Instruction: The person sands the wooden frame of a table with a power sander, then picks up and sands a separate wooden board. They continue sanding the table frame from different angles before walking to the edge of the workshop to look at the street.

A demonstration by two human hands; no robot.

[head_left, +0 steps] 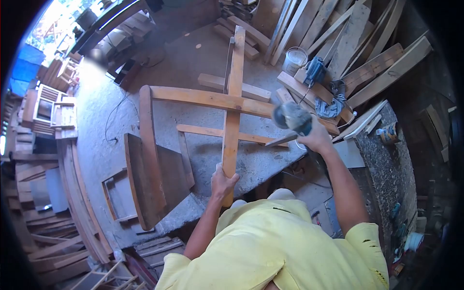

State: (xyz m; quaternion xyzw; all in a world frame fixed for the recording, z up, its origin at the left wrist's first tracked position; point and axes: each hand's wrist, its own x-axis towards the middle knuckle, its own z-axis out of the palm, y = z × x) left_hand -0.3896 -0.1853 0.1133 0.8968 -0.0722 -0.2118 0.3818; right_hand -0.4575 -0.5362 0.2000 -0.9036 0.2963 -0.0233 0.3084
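My left hand (223,184) is wrapped round the near end of an upright wooden post (232,133). This post is part of a wooden furniture frame, crossed by a long slightly curved rail (193,96) and, lower down, a thinner rail (203,130). At the left, a broad curved leg (151,154) joins the long rail beside a dark panel (169,169). In my right hand (317,137) is an angle grinder (297,118), its round disc close to the right end of the long rail.
Boards lean and lie at the back right, near a white bucket (295,60), a blue power tool (316,71) and a grey-blue cloth (331,106). A can (387,134) sits on the rough block (382,164) at right. Planks (79,193) run along the left side.
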